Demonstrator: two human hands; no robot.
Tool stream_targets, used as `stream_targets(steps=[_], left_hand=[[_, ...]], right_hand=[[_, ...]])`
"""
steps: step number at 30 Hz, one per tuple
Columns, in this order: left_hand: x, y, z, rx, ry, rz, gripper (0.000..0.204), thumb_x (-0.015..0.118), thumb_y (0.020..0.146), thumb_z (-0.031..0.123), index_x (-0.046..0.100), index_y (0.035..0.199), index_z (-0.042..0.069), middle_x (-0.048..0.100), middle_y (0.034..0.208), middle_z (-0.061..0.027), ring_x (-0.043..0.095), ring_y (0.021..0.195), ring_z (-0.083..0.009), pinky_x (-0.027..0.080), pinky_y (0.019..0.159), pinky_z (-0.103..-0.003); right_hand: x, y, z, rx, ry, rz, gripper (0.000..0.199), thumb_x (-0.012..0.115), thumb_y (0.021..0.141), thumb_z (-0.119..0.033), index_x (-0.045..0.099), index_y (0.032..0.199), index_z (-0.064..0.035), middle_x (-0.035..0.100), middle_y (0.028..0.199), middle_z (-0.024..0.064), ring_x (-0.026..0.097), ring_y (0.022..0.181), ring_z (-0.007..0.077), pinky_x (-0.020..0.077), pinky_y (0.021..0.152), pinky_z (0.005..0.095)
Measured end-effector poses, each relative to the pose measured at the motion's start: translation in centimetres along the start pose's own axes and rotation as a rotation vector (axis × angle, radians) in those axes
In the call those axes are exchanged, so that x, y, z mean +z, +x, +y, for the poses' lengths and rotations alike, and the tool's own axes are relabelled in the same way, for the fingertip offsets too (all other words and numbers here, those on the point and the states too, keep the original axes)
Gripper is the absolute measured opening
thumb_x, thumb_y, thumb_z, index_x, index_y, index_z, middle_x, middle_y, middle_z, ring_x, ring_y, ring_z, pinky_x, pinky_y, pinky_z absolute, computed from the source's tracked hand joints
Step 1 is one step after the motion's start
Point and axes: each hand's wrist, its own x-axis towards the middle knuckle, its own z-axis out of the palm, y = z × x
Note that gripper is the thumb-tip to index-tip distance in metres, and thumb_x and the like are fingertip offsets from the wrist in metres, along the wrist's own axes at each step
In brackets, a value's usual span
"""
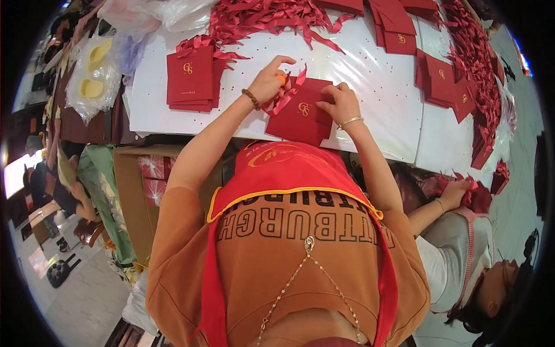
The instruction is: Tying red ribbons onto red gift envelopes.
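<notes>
A flat red paper bag [287, 122] with gold lettering lies at the table's near edge, in front of my apron. Over its upper left part my left hand [270, 82] is closed on a red ribbon [281, 104], index finger stretched out; an orange band circles one finger. The ribbon's loose ends hang over the bag. At the upper right of the bag my right hand [342, 105] pinches its edge between thumb and fingers. A stack of similar red bags [186, 81] lies to the left, ribbons on top.
Loose red ribbons [260, 20] pile up at the far side of the white table [370, 124]. More red bags [436, 78] and ribbons lie right. Yellow shoes [91, 88] in plastic sit left. An open cardboard box [132, 196] stands below. A co-worker's hand [455, 194] holds red ribbons at right.
</notes>
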Motion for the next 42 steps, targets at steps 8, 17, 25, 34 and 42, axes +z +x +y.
stream_targets(steps=[8,17,25,34,42], left_hand=[[-0.7,0.4,0.8,-0.03,-0.129,-0.028,0.028,0.034,0.073,-0.005,0.047,0.095,0.006,0.049,0.065,-0.0037,0.037,0.047,-0.0064,0.029,0.042,-0.019],[0.7,0.4,0.6,-0.076,-0.179,0.013,0.028,0.035,0.075,-0.004,0.046,0.099,0.006,0.048,0.065,-0.0037,0.036,0.044,-0.0076,0.032,0.043,-0.021],[2.2,0.2,0.1,-0.036,-0.233,0.051,0.009,0.045,0.077,-0.001,0.053,0.079,0.002,0.058,0.08,-0.0084,0.051,0.059,-0.0095,0.043,0.053,-0.02],[2.4,-0.4,-0.7,0.062,-0.065,0.067,0.014,0.062,0.076,0.002,0.059,0.089,0.0,0.057,0.077,-0.0025,0.052,0.068,-0.0074,0.044,0.057,-0.019],[1.6,-1.5,-0.1,0.208,0.42,0.162,0.015,0.06,0.077,0.004,0.059,0.091,0.001,0.061,0.079,-0.0047,0.056,0.074,-0.0091,0.045,0.064,-0.022]], right_hand=[[0.1,-0.5,-3.4,-0.109,-0.057,0.145,0.027,0.071,0.06,-0.012,0.061,0.085,-0.0129,0.049,0.089,0.0099,0.048,0.085,0.0285,0.0451,0.067,0.038],[0.7,0.7,-3.2,-0.021,0.157,0.052,0.028,0.072,0.059,-0.01,0.059,0.084,-0.0072,0.047,0.091,0.0108,0.049,0.084,0.0284,0.0461,0.07,0.0355],[1.5,-0.6,-1.6,0.049,0.437,0.05,0.029,0.073,0.061,-0.011,0.06,0.087,-0.0063,0.047,0.093,0.0091,0.052,0.081,0.0233,0.0454,0.072,0.0316],[0.1,-0.9,-1.8,0.126,0.399,-0.022,0.032,0.072,0.065,-0.018,0.059,0.091,-0.0048,0.057,0.082,0.0124,0.056,0.073,0.0257,0.0455,0.069,0.032],[-0.6,2.0,-2.8,0.249,0.523,-0.244,0.033,0.069,0.069,-0.018,0.059,0.096,-0.0026,0.062,0.086,0.0135,0.06,0.075,0.0219,0.0462,0.068,0.0302]])
